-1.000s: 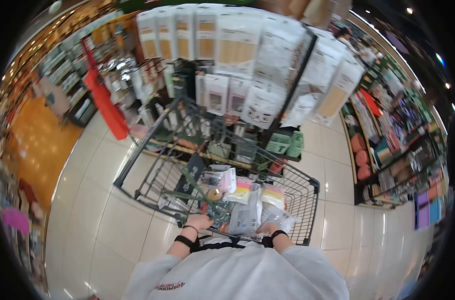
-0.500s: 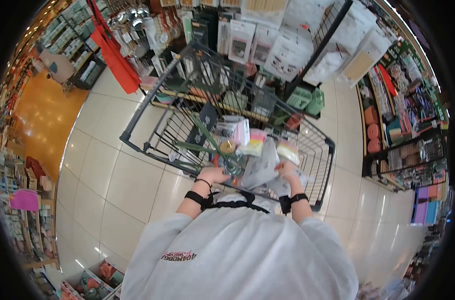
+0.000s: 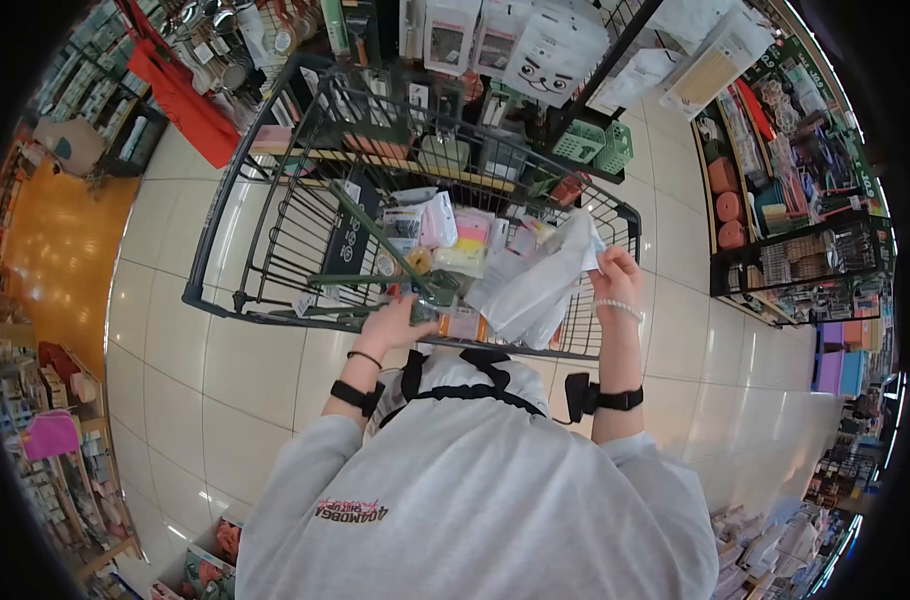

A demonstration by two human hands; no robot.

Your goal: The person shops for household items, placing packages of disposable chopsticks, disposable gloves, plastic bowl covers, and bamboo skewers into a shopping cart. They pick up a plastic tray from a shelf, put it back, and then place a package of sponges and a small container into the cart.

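A dark wire shopping cart (image 3: 237,300) stands in front of me, holding several packaged goods. My right hand (image 3: 615,280) is closed on the upper right corner of a white, partly see-through plastic bag (image 3: 537,285), which is raised and tilted over the cart's right part. My left hand (image 3: 393,322), fingers apart, is at the near rim beside a green long-armed item (image 3: 375,236) and an orange packet (image 3: 463,323). Its fingertips are partly hidden among the goods. Farther in are a pink-and-yellow pack (image 3: 467,240), a white-and-pink pouch (image 3: 438,220) and a round tan roll (image 3: 418,261).
Beyond the cart, a display holds hanging packages (image 3: 555,60), green baskets (image 3: 580,142) and a red apron-like cloth (image 3: 180,95). Stocked shelves (image 3: 775,180) line the right side, with others (image 3: 65,450) at left. Pale floor tiles (image 3: 165,350) surround the cart.
My right hand has moved up and right, lifting and spreading the white bag. My left hand has shifted left and slightly up, its fingers now apart. The cart appears farther left in view.
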